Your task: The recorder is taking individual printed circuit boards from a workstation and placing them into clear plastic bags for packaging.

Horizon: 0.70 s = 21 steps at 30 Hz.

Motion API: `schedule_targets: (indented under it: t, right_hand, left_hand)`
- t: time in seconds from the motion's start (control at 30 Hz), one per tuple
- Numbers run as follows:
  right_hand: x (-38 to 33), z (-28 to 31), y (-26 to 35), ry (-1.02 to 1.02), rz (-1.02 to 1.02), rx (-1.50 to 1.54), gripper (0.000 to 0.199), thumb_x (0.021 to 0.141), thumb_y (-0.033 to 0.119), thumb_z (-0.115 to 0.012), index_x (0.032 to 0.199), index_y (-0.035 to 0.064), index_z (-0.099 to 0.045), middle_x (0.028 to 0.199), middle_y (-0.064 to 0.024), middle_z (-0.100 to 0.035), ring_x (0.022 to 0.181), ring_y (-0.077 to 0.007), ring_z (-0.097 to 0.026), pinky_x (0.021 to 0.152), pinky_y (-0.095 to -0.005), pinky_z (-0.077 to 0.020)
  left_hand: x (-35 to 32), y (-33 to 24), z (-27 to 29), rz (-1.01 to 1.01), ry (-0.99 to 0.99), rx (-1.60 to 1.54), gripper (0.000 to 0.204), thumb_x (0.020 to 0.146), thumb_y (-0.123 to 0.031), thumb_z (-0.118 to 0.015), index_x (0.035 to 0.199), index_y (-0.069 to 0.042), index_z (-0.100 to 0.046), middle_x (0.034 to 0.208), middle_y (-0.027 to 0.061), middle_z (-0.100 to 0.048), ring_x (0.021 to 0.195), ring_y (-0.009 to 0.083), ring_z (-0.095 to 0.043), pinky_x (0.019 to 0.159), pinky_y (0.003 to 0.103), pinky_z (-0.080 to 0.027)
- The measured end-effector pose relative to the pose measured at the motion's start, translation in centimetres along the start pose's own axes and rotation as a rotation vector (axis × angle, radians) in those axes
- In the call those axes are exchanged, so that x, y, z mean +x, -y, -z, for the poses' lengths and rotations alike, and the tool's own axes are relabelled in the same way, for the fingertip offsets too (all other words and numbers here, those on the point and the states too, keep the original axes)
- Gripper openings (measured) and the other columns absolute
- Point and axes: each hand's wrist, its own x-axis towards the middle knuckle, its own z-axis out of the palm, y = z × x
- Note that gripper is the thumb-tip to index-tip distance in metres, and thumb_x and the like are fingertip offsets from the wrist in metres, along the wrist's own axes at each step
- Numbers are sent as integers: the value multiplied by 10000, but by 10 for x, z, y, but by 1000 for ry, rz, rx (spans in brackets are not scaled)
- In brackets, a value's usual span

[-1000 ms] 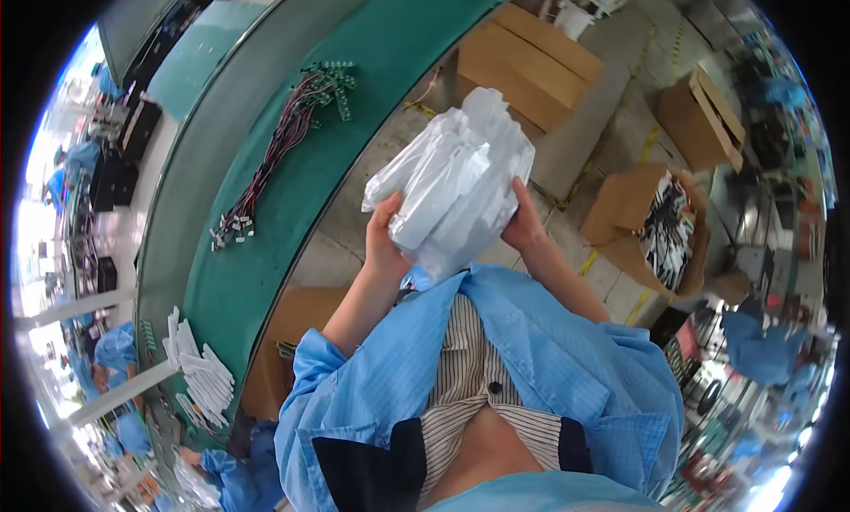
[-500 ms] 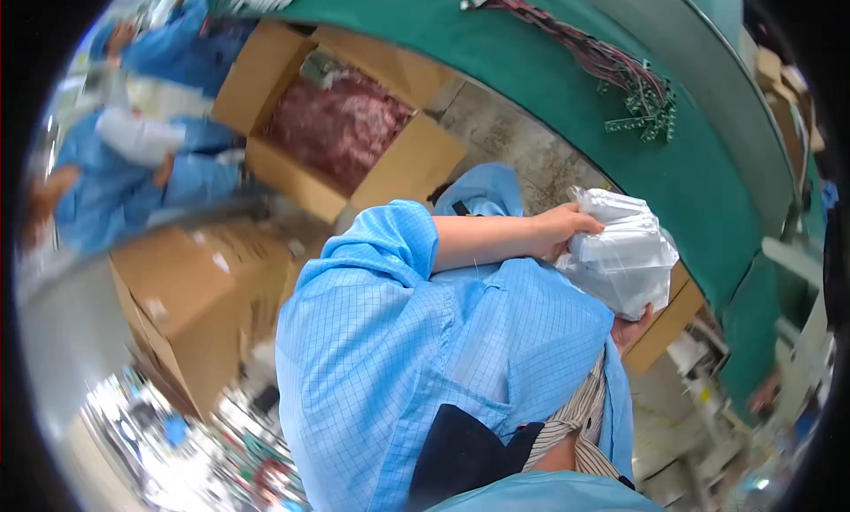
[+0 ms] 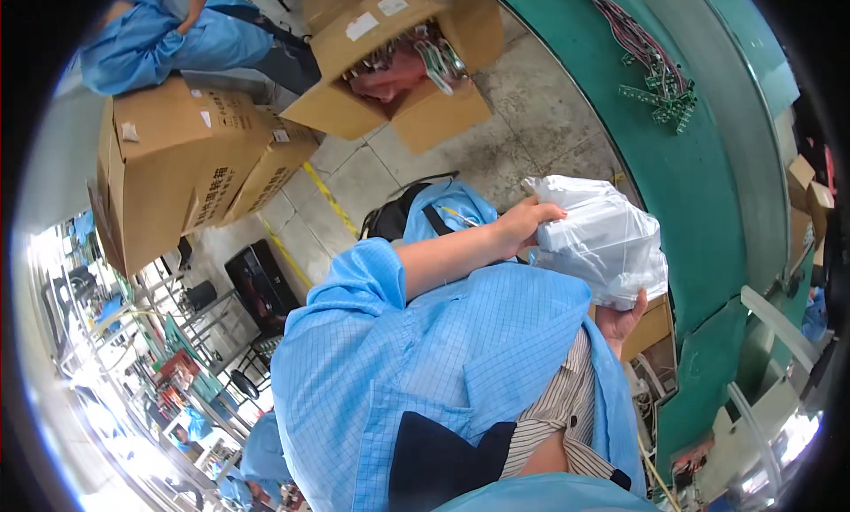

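Note:
I hold a bulky white plastic bag bundle (image 3: 606,242) in front of my chest with both hands. My left hand (image 3: 524,224) grips its upper left side, the forearm reaching across my blue coat. My right hand (image 3: 622,317) supports it from below, only the fingers showing. A green work table (image 3: 699,184) runs just beyond the bundle, with a bunch of dark red wire harnesses (image 3: 651,65) and green connectors lying on it.
An open cardboard box (image 3: 398,56) with red and green parts stands on the concrete floor to my left, next to closed cartons (image 3: 177,171). A person in a blue coat (image 3: 177,34) bends at the far left. A black stool (image 3: 257,282) is beside me.
My head has swung left: the table moved from the left of view to the right, and boxes on the floor came into view. Both hands kept hold of the bundle.

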Motion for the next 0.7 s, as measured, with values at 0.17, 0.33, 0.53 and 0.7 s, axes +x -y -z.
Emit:
schedule_targets:
  t: [0.17,0.33,0.53,0.7]
  right_hand:
    - [-13,-14,-17,50,-68,2,597,751,319,-612,1273,122,-400,1274,-68,-445,1150,-267,-421,987,-471,-316]
    - [-14,-15,-22,42,-48,-11,613,758,323,-599,1292,127,-372,1269,-71,-444,1149,-273,-422,986,-473,-318]
    - [-23,-15,-40,105,-78,-8,603,761,296,-602,1291,118,-375,1275,-75,-443,1159,-275,-415,986,-470,-323]
    - [-27,-16,-52,123,-57,-33,609,766,291,-594,1300,115,-360,1283,-74,-437,1167,-274,-409,1002,-468,-302]
  left_hand:
    - [-14,19,15,-35,-68,-4,443,793,-201,-557,1198,-63,-446,1091,85,-543,996,192,-534,853,354,-437]
    - [-25,24,24,-88,-68,-15,440,783,-225,-559,1181,-63,-462,1075,68,-546,980,184,-539,811,357,-458]
    - [-45,22,41,-111,-36,-38,431,773,-230,-561,1167,-81,-472,1061,62,-547,957,178,-547,779,353,-471]
    - [-56,20,49,-129,-40,-47,437,764,-210,-564,1168,-76,-465,1052,72,-544,950,196,-549,777,356,-473]
